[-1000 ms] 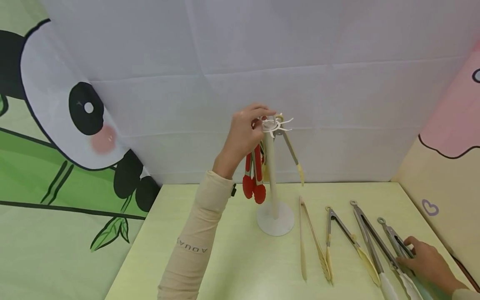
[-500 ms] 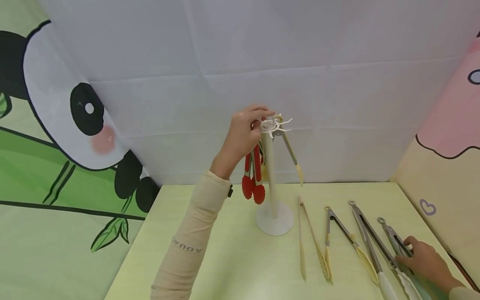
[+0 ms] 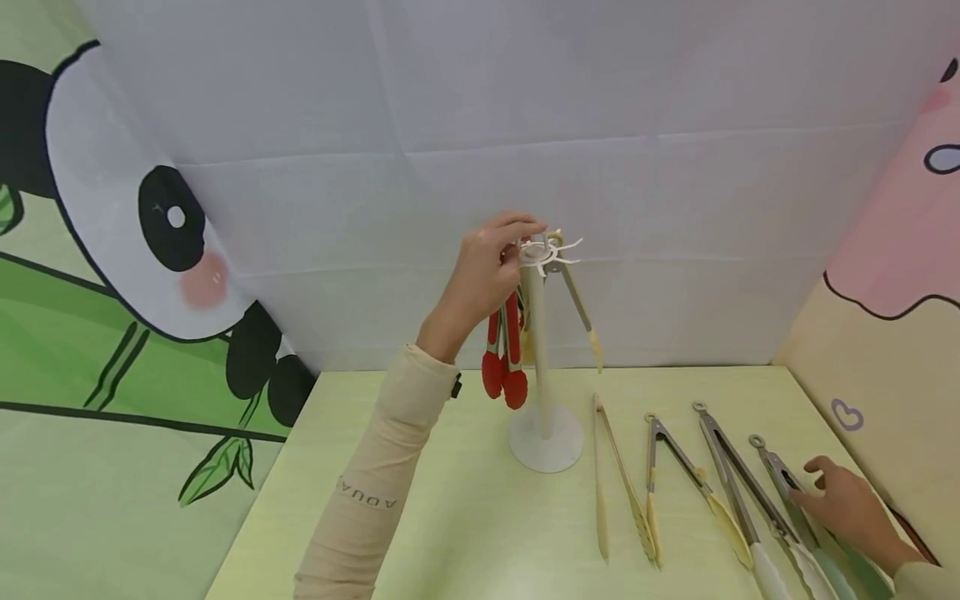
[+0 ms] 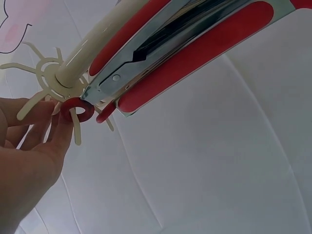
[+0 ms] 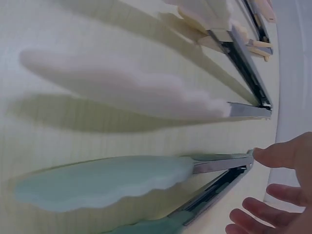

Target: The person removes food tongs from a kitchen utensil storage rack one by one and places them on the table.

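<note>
My left hand (image 3: pixel 483 271) grips the hooked top ring (image 4: pixel 48 80) of a cream utensil stand (image 3: pixel 542 358), thumb and fingers on its rim. Red-tipped tongs (image 3: pixel 514 387) hang by their loop from a hook beside that hand. Behind the post hang tongs with yellow tips (image 3: pixel 577 300). At the right, my right hand (image 3: pixel 847 504) is just above the green-tipped tongs (image 5: pixel 107 183), fingers spread and loosely bent. In the right wrist view its thumb is at the tongs' hinge end; whether it touches them I cannot tell. The green tongs lie spread on the table.
Left of the green tongs lie white-tipped tongs (image 3: pixel 738 492), yellow-tipped tongs (image 3: pixel 678 454) and slim beige tongs (image 3: pixel 622 467), all spread apart. The stand's round base (image 3: pixel 547 454) rests on the pale table (image 3: pixel 450 500). A white cloth backdrop (image 3: pixel 675 208) rises behind.
My right hand has loosened from the green-tipped tongs and lifted slightly, its fingers now apart. The left hand keeps its hold on the stand's top.
</note>
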The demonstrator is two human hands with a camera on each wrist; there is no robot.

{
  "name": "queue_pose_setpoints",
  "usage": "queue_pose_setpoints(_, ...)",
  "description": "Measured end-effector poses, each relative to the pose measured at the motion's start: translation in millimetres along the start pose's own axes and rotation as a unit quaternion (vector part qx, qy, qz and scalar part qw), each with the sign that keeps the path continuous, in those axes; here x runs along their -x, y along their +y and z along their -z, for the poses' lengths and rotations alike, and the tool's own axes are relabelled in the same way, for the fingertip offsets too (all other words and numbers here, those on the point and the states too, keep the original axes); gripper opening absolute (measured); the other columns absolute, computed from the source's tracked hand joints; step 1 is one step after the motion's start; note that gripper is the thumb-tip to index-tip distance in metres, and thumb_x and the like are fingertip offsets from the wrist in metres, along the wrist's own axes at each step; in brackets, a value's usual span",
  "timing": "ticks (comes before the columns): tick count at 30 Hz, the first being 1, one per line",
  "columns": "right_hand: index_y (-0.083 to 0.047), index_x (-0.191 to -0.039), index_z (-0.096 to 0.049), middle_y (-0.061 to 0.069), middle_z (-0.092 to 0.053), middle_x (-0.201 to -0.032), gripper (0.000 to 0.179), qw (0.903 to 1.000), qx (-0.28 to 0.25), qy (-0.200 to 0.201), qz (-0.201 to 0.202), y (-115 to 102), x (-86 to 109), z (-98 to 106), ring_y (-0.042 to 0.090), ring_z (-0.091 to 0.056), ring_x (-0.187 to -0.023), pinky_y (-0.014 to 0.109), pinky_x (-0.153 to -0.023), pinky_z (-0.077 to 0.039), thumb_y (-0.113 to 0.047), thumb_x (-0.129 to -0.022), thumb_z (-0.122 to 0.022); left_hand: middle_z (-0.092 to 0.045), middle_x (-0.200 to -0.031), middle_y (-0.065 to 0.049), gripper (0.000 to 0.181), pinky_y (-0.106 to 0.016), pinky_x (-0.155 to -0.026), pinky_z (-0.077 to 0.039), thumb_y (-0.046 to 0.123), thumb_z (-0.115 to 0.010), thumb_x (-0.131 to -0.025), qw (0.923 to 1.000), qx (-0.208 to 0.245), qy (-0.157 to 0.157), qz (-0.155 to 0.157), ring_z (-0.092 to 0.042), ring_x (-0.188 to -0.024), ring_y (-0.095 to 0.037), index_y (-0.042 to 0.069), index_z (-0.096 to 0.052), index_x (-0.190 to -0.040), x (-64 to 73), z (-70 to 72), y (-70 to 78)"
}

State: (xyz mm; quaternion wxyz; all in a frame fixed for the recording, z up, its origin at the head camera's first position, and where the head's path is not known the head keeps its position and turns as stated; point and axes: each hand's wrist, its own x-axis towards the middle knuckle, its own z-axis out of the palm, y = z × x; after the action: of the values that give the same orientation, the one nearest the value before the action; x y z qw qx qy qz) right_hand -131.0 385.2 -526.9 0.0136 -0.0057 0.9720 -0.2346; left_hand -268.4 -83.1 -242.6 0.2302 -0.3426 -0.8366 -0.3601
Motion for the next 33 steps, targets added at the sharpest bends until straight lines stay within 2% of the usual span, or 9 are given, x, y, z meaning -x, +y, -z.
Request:
queue_pose_setpoints(4, 0.016, -0.109, -0.049, 0.029, -0.06, -0.087, 0.05, 0.9999, -0.005, 0.009, 0.0, -5, -4.6, 7, 0.038, -0.06, -0.073, 0.047, -0.057, -0.048, -0.025, -0.086, -0.067, -0.061, -0.122, -0.008, 0.048, -0.024, -0.055, -0.029, -0.014, -0.036, -0.084, 1.0, 0.003, 0.002, -0.005, -0.034, -0.06, -0.017, 0.002, -0.067, -0.117, 0.9, -0.1, -0.1)
queue_pose_setpoints(7, 0.015, -0.11, -0.049, 0.031, -0.059, -0.09, 0.048, 0.9995, -0.013, 0.03, 0.007, -10, -7.3, 13, 0.041, -0.06, -0.076, 0.047, -0.058, -0.049, -0.024, -0.087, -0.066, -0.061, -0.123, -0.008, 0.046, -0.024, -0.055, -0.03, -0.013, -0.037, -0.085, 1.0, 0.005, 0.002, -0.004, -0.04, -0.065, -0.017, 0.001, -0.066, -0.117, 2.2, 0.4, -0.1)
queue_pose_setpoints(11, 0.013, -0.108, -0.052, 0.03, -0.06, -0.088, 0.044, 0.9958, -0.026, 0.082, 0.031, -19, -10.2, 20, 0.038, -0.061, -0.072, 0.047, -0.057, -0.049, -0.02, -0.085, -0.069, -0.061, -0.125, -0.008, 0.044, -0.024, -0.055, -0.031, -0.013, -0.037, -0.086, 0.9999, 0.01, 0.005, -0.008, -0.053, -0.087, -0.019, 0.0, -0.066, -0.117, 3.2, 1.0, -0.9)
queue_pose_setpoints(15, 0.011, -0.106, -0.054, 0.024, -0.062, -0.085, 0.04, 0.9905, -0.032, 0.126, 0.044, -30, -11.7, 25, 0.034, -0.06, -0.069, 0.04, -0.054, -0.048, -0.016, -0.082, -0.072, -0.061, -0.125, -0.008, 0.043, -0.025, -0.056, -0.032, -0.011, -0.037, -0.087, 0.9997, 0.02, 0.01, -0.01, -0.055, -0.104, -0.02, 0.0, -0.066, -0.117, 4.7, 2.5, -1.2)
queue_pose_setpoints(18, 0.009, -0.106, -0.056, 0.022, -0.061, -0.085, 0.04, 0.9883, -0.036, 0.142, 0.043, -38, -12.5, 31, 0.029, -0.06, -0.068, 0.031, -0.053, -0.044, -0.017, -0.082, -0.072, -0.059, -0.128, -0.008, 0.042, -0.022, -0.062, -0.04, -0.01, -0.039, -0.088, 0.9993, 0.036, 0.012, -0.004, -0.055, -0.11, -0.018, 0.001, -0.065, -0.119, 6.6, 4.9, -1.0)
queue_pose_setpoints(20, 0.008, -0.106, -0.057, 0.02, -0.062, -0.085, 0.039, 0.9864, -0.037, 0.153, 0.046, -45, -13.7, 35, 0.023, -0.059, -0.066, 0.026, -0.052, -0.042, -0.018, -0.081, -0.073, -0.058, -0.13, -0.007, 0.042, -0.02, -0.073, -0.046, -0.009, -0.04, -0.089, 0.9991, 0.04, 0.015, 0.001, -0.053, -0.116, -0.014, 0.003, -0.064, -0.121, 7.9, 6.9, -0.9)
queue_pose_setpoints(24, 0.006, -0.106, -0.059, 0.02, -0.063, -0.086, 0.038, 0.983, -0.041, 0.17, 0.058, -56, -15.4, 41, 0.015, -0.058, -0.064, 0.026, -0.053, -0.043, -0.018, -0.08, -0.074, -0.056, -0.131, -0.006, 0.04, -0.023, -0.088, -0.047, -0.007, -0.043, -0.09, 0.9988, 0.046, 0.019, 0.008, -0.048, -0.122, -0.011, 0.004, -0.063, -0.123, 9.8, 10.2, -1.0)
queue_pose_setpoints(28, 0.006, -0.108, -0.057, 0.021, -0.063, -0.088, 0.04, 0.982, -0.045, 0.172, 0.064, -65, -17.2, 45, 0.018, -0.059, -0.066, 0.037, -0.058, -0.043, -0.018, -0.081, -0.073, -0.057, -0.13, -0.006, 0.037, -0.024, -0.089, -0.047, -0.004, -0.046, -0.092, 0.9988, 0.041, 0.023, 0.01, -0.049, -0.122, -0.012, 0.005, -0.063, -0.124, 12.2, 12.1, -2.1)
queue_pose_setpoints(33, 0.005, -0.111, -0.057, 0.022, -0.063, -0.091, 0.041, 0.9792, -0.061, 0.182, 0.066, -75, -20.1, 53, -0.002, -0.054, -0.067, 0.031, -0.058, -0.043, -0.018, -0.082, -0.073, -0.058, -0.128, -0.007, 0.035, -0.026, -0.088, -0.048, -0.004, -0.048, -0.091, 0.9982, 0.048, 0.034, 0.01, -0.052, -0.119, -0.014, 0.004, -0.064, -0.122, 14.9, 13.3, -4.2)
